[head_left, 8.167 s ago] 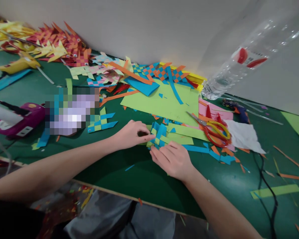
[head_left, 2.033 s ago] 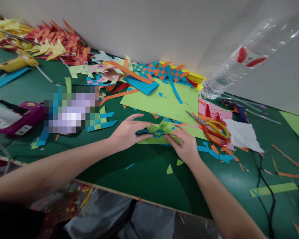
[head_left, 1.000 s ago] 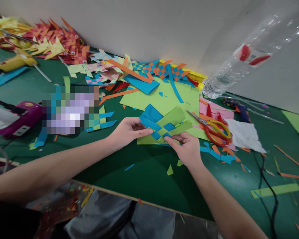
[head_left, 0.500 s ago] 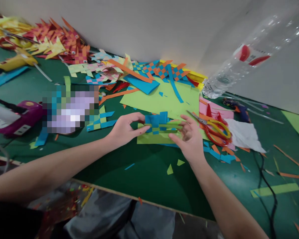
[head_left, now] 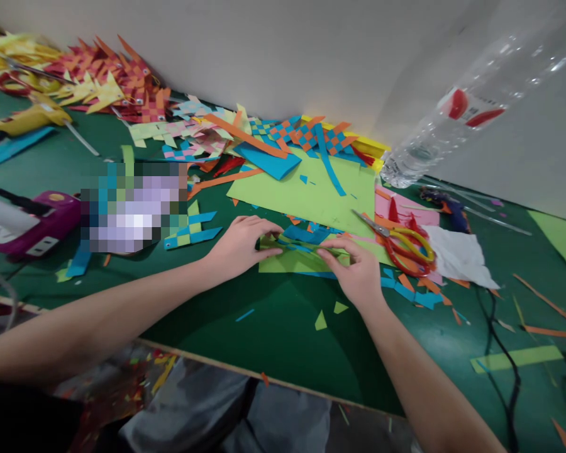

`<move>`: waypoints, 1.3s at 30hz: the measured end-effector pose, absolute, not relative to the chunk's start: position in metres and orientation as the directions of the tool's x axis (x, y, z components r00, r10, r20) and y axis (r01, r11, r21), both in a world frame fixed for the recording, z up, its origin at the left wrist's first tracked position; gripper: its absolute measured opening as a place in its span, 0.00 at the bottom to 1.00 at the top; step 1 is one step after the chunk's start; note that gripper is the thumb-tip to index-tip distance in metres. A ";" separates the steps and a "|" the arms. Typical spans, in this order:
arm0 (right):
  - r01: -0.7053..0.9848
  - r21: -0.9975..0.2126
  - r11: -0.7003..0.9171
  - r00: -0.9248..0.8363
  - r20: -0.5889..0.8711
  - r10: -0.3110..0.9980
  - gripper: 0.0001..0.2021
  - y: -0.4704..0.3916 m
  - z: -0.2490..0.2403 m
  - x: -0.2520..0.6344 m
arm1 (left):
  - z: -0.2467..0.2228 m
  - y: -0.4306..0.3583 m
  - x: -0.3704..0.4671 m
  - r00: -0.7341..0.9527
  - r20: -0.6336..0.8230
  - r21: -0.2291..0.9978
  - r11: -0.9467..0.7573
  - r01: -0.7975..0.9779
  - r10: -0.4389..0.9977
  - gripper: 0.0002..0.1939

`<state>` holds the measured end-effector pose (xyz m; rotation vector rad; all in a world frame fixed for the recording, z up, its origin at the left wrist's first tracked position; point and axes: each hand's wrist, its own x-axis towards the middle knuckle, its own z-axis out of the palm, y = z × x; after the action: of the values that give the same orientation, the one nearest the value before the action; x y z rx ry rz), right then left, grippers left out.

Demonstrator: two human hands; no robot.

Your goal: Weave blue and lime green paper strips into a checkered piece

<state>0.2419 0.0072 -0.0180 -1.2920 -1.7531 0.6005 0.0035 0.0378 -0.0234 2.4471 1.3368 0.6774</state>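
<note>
We pinch the blue and green folded paper (head_left: 304, 235) between the thumb and fingers of our left hand (head_left: 251, 248), and our right hand (head_left: 356, 269) pinches its other side. The paper is in the middle, between our two hands, tipped so we see it mostly from its edge. It is over a flat green piece of paper (head_left: 287, 264), but we can't tell if they touch. Left of our left hand, a blue and green woven fish (head_left: 188, 236) lies on the green table (head_left: 264, 352). Scissors (head_left: 412, 251) with red and yellow handles lie near our right hand, just beside a crumpled white tissue (head_left: 463, 257). Two little green scraps (head_left: 321, 321) lie closer to us.
</note>
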 end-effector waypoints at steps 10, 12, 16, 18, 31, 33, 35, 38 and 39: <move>0.471 -0.799 0.373 -0.090 0.377 0.922 0.02 0.005 -0.017 0.242 | -0.024 0.041 0.002 0.465 0.196 0.481 -0.498 0.722 0.863 0.10; 0.463 -0.812 0.355 -0.096 0.353 0.931 0.03 0.006 -0.017 0.242 | -0.022 0.041 0.003 0.462 0.140 0.487 -0.468 0.738 0.875 0.10; 0.487 -0.822 0.297 -0.095 0.288 0.953 0.08 0.008 -0.019 0.242 | -0.017 0.040 0.003 0.422 0.130 0.533 -0.422 0.733 0.897 0.15; 0.497 -0.826 0.265 -0.095 0.252 0.963 0.11 0.008 -0.021 0.242 | -0.016 0.039 0.003 0.423 0.153 0.536 -0.435 0.724 0.893 0.14; 0.568 -0.781 0.259 -0.205 0.171 0.964 0.09 0.007 -0.023 0.241 | -0.021 0.040 0.002 0.492 0.186 0.456 -0.518 0.724 0.851 0.09; 0.587 -0.762 0.274 -0.219 0.176 0.960 0.09 0.007 -0.022 0.240 | -0.021 0.040 0.003 0.504 0.180 0.457 -0.526 0.718 0.845 0.09; 0.614 -0.736 0.285 -0.225 0.183 0.957 0.08 0.008 -0.023 0.240 | -0.021 0.041 0.003 0.514 0.179 0.452 -0.534 0.714 0.839 0.09; 0.645 -0.700 0.307 -0.230 0.204 0.951 0.08 0.008 -0.025 0.241 | -0.022 0.041 0.003 0.519 0.185 0.440 -0.543 0.715 0.834 0.09; 0.654 -0.689 0.312 -0.227 0.215 0.950 0.08 0.009 -0.026 0.241 | -0.022 0.041 0.003 0.517 0.189 0.439 -0.543 0.716 0.835 0.10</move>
<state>0.2411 0.0087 -0.0261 -1.4153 -1.9689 0.6222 0.0026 0.0406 -0.0224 2.4555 1.2955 0.5498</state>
